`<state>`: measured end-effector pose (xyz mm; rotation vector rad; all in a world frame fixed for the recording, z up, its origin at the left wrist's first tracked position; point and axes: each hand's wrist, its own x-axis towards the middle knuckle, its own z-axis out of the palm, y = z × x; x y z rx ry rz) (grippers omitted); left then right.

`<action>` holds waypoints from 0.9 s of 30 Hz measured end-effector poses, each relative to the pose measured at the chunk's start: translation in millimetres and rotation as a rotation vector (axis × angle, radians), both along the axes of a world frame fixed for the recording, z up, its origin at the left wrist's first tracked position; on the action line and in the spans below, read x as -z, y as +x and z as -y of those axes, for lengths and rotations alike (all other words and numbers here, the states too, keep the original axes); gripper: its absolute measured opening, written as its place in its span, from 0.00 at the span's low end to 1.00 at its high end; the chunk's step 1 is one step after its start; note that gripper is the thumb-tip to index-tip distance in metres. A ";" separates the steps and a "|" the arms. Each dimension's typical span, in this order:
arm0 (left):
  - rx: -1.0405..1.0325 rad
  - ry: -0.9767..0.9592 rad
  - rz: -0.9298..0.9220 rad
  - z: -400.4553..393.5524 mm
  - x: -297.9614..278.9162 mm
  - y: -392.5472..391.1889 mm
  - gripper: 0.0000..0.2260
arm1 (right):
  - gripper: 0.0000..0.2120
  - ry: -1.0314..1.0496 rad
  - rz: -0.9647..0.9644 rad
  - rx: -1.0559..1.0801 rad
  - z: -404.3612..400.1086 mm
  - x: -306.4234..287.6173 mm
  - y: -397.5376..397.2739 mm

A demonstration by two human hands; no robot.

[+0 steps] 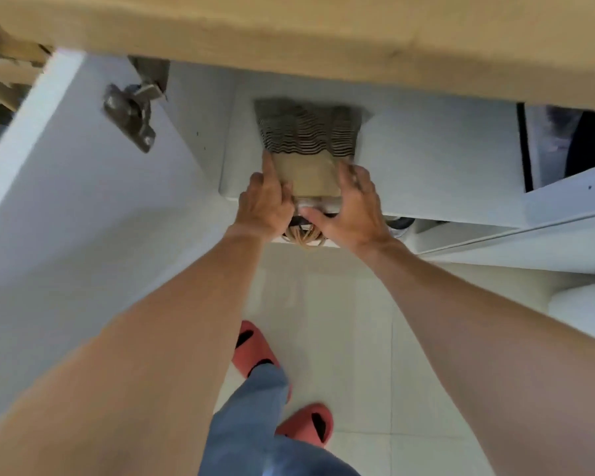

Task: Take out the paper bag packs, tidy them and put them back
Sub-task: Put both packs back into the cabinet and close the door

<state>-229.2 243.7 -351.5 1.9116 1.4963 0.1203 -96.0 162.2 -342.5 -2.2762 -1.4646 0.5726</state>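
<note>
Bracing the paper bag pack [310, 176] at the shelf [426, 173] front edge, left hand [265, 207] and right hand [352, 204] press its sides with nearly straight fingers, squaring it.

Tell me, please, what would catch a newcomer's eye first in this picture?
Two bare forearms reach up the middle of the frame, where the left hand and right hand flank a stack of brown paper bags on a white cabinet shelf. At the bottom, red slippers stand on the pale tiled floor. A metal hinge sits on the open door, upper left.
</note>
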 end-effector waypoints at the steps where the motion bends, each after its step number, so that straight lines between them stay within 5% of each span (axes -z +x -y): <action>1: -0.003 0.008 -0.020 -8.1 7.2 4.8 0.30 | 0.45 -0.007 0.025 -0.016 -8.3 7.4 3.9; 13: 0.035 0.086 -0.183 -60.5 -19.8 34.7 0.30 | 0.44 -0.121 0.164 0.077 -52.4 -20.0 20.6; 20: 0.234 0.225 -0.199 26.3 -93.2 -0.8 0.25 | 0.35 -0.284 0.152 0.036 39.4 -94.6 -12.8; 27: 0.374 0.354 -0.214 126.8 -206.5 -12.7 0.26 | 0.31 -0.209 0.207 0.008 113.0 -208.2 -33.9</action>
